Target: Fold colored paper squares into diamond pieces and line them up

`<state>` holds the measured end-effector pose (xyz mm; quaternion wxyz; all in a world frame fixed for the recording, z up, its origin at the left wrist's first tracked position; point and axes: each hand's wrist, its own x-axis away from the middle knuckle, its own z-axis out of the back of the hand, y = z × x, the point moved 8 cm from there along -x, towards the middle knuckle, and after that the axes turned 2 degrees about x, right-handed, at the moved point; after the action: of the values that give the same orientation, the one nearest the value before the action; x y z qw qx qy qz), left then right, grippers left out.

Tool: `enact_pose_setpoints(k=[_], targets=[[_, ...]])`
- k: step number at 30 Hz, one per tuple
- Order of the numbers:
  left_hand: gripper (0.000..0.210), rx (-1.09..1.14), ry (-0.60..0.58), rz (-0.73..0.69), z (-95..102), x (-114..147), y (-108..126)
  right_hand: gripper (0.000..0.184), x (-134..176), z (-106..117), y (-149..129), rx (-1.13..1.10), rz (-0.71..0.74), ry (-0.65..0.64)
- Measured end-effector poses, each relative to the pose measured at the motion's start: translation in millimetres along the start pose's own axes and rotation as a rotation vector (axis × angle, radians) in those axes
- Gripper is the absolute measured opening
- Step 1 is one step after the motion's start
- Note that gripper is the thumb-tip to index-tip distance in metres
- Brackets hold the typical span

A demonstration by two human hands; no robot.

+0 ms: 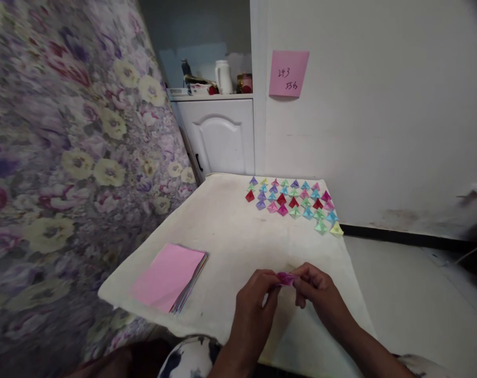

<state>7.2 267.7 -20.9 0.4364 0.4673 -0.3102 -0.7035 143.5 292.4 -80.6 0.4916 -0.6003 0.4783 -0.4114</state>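
Observation:
A small magenta piece of folded paper (286,279) is held up between my two hands over the near part of the table. My left hand (257,296) pinches its left end, fingers closed. At the other end, the thumb and fingers of my right hand (315,286) are closed on it too. Part of the paper is hidden behind the fingertips. Toward the table's far right corner stand rows of small folded paper pieces (294,200) in red, green, blue, purple, pink and yellow.
On the left of the cream-covered table (230,236) lies a stack of coloured paper (169,275), pink on top. Beyond the table are a white cabinet (226,134) and a wall with a pink note (288,73). A floral curtain (84,157) hangs at the left.

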Motion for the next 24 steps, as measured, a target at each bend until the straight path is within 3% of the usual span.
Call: enact_pose_setpoints(k=[6,9,15,19,24], targets=[[0.017,0.09,-0.042,0.049,-2.2,-3,-1,0.018,-1,1,0,-0.037,-0.002,0.016],[0.013,0.274,-0.027,0.188,-2.9,-3,-10,0.02,-1,2,-2,-0.019,0.004,0.022],[0.03,0.632,0.007,0.508,-9.9,4,-34,0.021,1,3,-9,0.093,0.04,0.044],[0.026,0.657,-0.022,0.599,-17.6,7,-43,0.018,2,-1,-11,0.153,0.056,0.019],[0.023,0.684,0.024,0.625,-18.9,7,-55,0.015,4,-6,-12,0.189,0.059,0.009]])
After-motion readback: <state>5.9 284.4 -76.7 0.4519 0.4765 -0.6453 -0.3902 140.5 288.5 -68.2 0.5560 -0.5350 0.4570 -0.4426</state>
